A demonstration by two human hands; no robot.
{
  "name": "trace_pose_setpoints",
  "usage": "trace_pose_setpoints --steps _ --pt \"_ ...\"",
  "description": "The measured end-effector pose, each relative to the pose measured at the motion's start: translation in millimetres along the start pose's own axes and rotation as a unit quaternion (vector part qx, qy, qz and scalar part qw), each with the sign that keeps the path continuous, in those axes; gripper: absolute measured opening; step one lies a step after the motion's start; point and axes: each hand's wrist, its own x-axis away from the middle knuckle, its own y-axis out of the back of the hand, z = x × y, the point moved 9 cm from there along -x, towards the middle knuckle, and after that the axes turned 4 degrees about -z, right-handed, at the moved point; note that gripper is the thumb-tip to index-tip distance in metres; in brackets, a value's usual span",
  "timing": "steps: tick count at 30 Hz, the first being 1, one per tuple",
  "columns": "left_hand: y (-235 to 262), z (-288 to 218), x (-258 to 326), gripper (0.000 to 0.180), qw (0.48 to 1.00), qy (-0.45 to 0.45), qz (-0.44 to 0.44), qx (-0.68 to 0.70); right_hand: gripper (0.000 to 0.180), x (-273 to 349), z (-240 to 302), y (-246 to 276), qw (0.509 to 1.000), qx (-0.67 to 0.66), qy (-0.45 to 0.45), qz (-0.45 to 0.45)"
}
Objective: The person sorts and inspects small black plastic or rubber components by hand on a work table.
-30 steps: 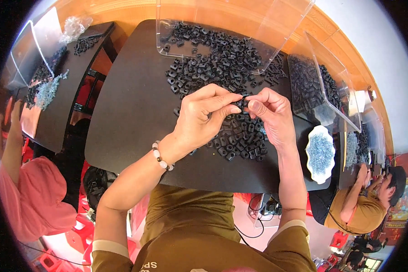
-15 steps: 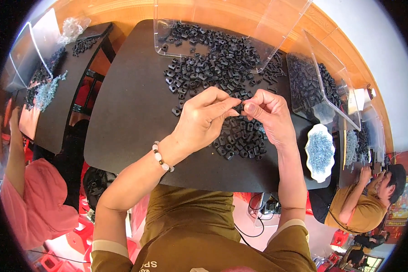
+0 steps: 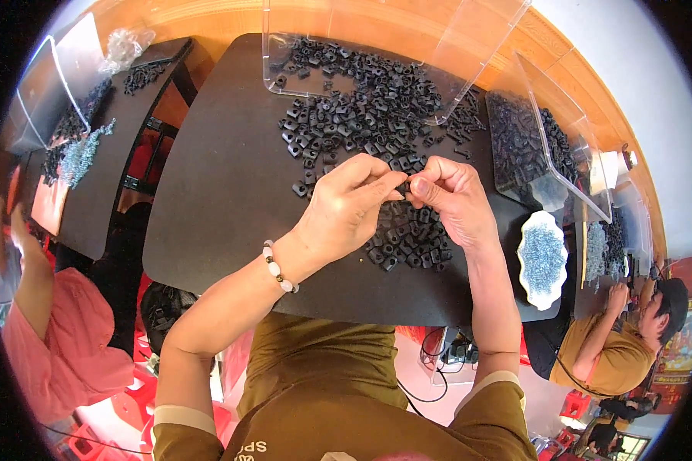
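Both hands meet above a dark table (image 3: pixel 215 192), fingertips nearly touching. Between them is a small black plastic part (image 3: pixel 406 187), mostly covered by the fingers. My left hand (image 3: pixel 344 201) pinches it from one side, thumb against forefinger. On the other side my right hand (image 3: pixel 460 198) is closed with its thumb pressed on the curled forefinger. Beneath the hands lies a pile of black plastic pieces with holes (image 3: pixel 411 238). A larger heap of similar pieces (image 3: pixel 361 100) spreads beyond them.
A clear bin (image 3: pixel 284 91) lies tipped behind the heap. Another clear bin (image 3: pixel 527 154) of black parts stands at right, near a white scalloped dish (image 3: pixel 543 296) of small bluish pieces. People work at tables on both sides: a pink sleeve (image 3: pixel 61 330) left, a brown shirt (image 3: pixel 611 346) right.
My hands have shifted slightly nearer to me, still pinching at the same spot. At left, the other person's arm has moved and is blurred.
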Motion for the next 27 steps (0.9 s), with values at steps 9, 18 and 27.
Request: trace_pose_setpoints --steps 9,18,27 --pt "-1 -11 3 0.038 0.996 -0.064 -0.004 -0.054 0.018 3 6 -1 0.995 0.093 0.020 -0.030" --pt "-6 -2 6 0.032 0.999 -0.033 0.010 -0.027 0.016 -1 -2 0 0.998 0.055 -0.019 0.006" --pt "1 0 -3 0.033 0.999 -0.010 -0.015 0.032 0.026 -1 -6 0 0.997 -0.050 -0.056 0.019"
